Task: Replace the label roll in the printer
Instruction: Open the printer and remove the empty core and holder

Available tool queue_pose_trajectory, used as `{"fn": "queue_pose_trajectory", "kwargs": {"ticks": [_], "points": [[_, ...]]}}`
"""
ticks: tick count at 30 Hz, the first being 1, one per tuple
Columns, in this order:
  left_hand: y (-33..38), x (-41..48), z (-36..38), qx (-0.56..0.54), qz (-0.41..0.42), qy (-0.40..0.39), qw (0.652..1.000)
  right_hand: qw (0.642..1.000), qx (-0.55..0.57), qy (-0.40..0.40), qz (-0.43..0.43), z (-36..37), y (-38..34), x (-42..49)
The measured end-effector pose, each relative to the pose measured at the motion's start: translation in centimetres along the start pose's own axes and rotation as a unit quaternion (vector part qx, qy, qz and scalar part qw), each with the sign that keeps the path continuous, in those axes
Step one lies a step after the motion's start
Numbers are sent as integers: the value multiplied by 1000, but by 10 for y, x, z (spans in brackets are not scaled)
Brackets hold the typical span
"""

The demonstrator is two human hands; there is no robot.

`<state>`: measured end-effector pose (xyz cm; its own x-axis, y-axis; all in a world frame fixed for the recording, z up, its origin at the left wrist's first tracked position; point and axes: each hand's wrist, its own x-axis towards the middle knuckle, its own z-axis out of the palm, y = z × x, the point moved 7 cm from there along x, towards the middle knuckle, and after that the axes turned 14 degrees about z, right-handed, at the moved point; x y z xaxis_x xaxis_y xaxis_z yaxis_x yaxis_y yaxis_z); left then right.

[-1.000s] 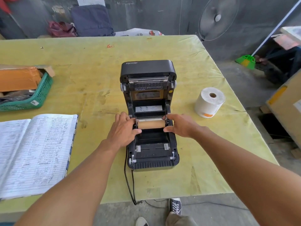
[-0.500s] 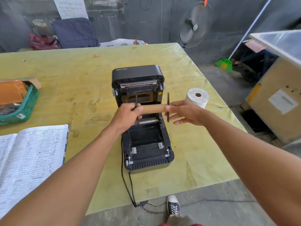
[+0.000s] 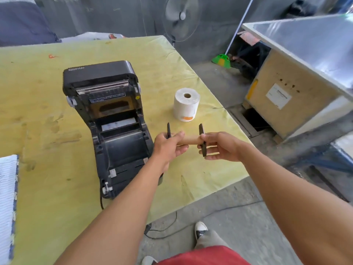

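Brown cardboard core [image 3: 188, 141], empty, on a spindle w/ two black end discs, held in the air between both hands, just right of the printer [image 3: 107, 123] and above the near-right part of the table [image 3: 47, 184]. Left hand [image 3: 167, 148] closed round the core's left end by the left disc [image 3: 168, 130]; right hand [image 3: 219, 146] pinches the right disc [image 3: 202, 139], fingers curled round it. Core's long axis runs left-right, roughly level; discs stand upright, edge-on to cam.

Printer lid open, tilted back toward far side; roll bay empty. Fresh white label roll [image 3: 186, 107] stands on end on the table, just far of the hands, hole up, orange mark near its base. Nothing between it and the hands. Lined ledger [image 3: 7, 205] at near-left edge. Black cable [image 3: 172, 226] trails off the near table edge to the floor.
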<state>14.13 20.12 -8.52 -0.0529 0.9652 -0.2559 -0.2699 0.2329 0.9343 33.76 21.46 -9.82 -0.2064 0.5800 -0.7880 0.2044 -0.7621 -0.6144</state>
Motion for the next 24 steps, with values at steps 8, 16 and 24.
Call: {"fn": "queue_pose_trajectory", "kwargs": {"ticks": [8,16,24], "points": [[-40,12,42,-47,-53,83,994,999,-9,3,40,-50,7,23],[-87,2,51,-114,-100,207,967,912,-298,283,-14,-152,-1,33],[-99,2,51,-114,-111,243,957,818,-445,351,-96,-131,16,36]]}}
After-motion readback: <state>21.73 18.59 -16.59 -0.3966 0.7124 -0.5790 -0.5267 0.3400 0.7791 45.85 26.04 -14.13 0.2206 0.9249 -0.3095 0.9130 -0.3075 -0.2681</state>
